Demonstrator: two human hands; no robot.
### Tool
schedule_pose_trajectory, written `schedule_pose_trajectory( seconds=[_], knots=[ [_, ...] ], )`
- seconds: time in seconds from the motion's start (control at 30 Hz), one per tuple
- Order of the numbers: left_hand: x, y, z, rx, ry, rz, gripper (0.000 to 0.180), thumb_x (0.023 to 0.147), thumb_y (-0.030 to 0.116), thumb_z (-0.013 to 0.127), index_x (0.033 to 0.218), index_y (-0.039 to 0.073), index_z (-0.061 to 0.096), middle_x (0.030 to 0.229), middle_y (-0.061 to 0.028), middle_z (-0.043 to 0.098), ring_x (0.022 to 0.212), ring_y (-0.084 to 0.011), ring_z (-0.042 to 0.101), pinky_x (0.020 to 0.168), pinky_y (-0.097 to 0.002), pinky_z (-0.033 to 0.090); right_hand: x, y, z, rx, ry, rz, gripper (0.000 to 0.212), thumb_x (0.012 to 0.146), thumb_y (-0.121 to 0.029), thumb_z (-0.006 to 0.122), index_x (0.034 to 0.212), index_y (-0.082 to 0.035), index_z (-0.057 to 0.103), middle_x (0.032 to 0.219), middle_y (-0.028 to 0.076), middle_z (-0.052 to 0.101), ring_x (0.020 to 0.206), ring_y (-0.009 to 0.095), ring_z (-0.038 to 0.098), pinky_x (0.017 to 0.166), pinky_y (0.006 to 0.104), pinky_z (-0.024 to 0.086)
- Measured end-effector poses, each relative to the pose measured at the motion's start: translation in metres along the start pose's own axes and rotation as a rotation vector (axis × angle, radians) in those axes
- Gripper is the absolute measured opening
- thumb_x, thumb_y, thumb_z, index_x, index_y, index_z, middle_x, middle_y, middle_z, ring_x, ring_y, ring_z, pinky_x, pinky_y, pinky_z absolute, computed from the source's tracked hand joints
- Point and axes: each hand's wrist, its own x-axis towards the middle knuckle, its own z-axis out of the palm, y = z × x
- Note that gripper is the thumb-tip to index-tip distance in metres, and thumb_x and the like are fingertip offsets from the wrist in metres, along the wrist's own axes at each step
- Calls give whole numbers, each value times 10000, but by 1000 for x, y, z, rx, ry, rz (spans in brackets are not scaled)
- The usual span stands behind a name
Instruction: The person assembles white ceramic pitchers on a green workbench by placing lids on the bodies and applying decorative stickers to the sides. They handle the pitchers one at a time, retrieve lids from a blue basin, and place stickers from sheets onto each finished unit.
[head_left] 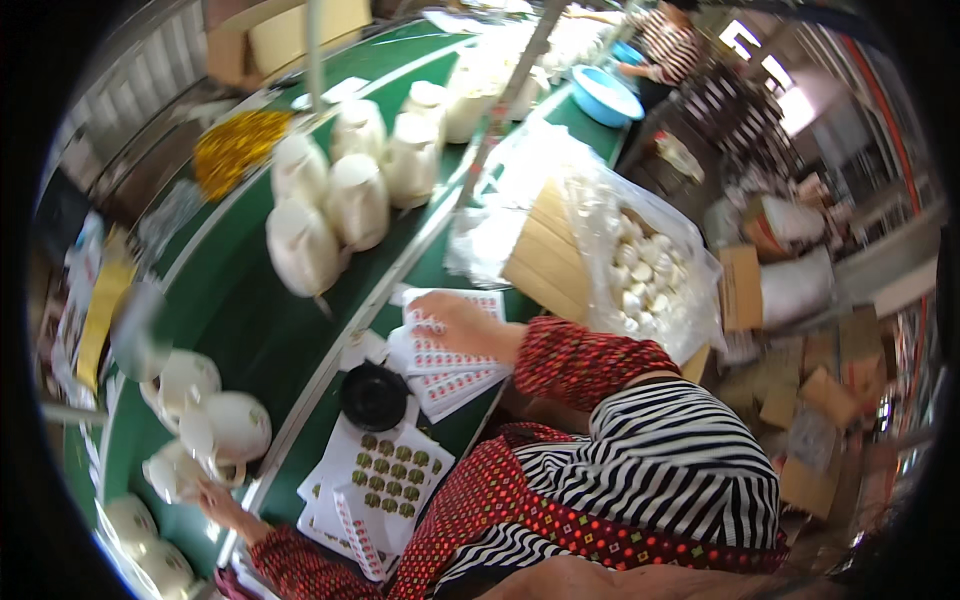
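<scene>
Printed sheets (452,364) touched by curled right hand (458,324), white jug (170,470) by half-open left hand (218,502), near green belt's edge (290,428), grips unclear

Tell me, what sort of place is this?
Probably a factory workshop: white jugs sit on what looks like a green conveyor, and an open carton holds many small white pieces.

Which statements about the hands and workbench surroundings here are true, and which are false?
1. The left hand is at a white jug. True.
2. The right hand is on red-printed sheets. True.
3. The round item beside those sheets is yellow. False: it is black.
4. The plastic-lined carton holds green pieces. False: the pieces are white.
5. The basin near the co-worker is blue. True.
</scene>
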Motion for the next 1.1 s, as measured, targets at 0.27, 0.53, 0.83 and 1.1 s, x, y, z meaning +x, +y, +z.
schedule_pose_trajectory(
  seconds=[0.27,0.53,0.83,1.1],
  knots=[
    [-193,47,-22,502,182,287,430,999,343,679,1213,-30,681,1176,-232,680,1084,-384,616,931,-521,507,-260,282,-222,-473,776,1017,229,936,-160,632,1121,-28,655,1070,218,723,1035,416,687,889,483,546],
    [-389,24,-62,765,-325,590,329,908,196,739,1160,2,655,1111,-206,665,1140,-396,581,967,-524,489,-269,404,-230,-614,70,1135,758,782,-165,796,1494,-127,539,1406,284,572,1302,464,563,1101,492,493],
    [-505,17,-165,832,-740,-302,304,875,349,779,901,47,805,815,-170,754,766,-327,750,712,-451,583,-321,521,-185,-1010,-712,960,481,1023,-263,577,1430,-7,586,1505,174,580,1372,321,559,1172,451,419],
    [-503,164,-69,201,-525,-307,327,1017,276,677,1075,-40,740,969,-155,765,914,-229,731,815,-366,576,-183,292,-244,-72,654,448,622,837,-21,842,1385,28,553,1243,181,668,1094,286,678,948,407,572]
  ],
)
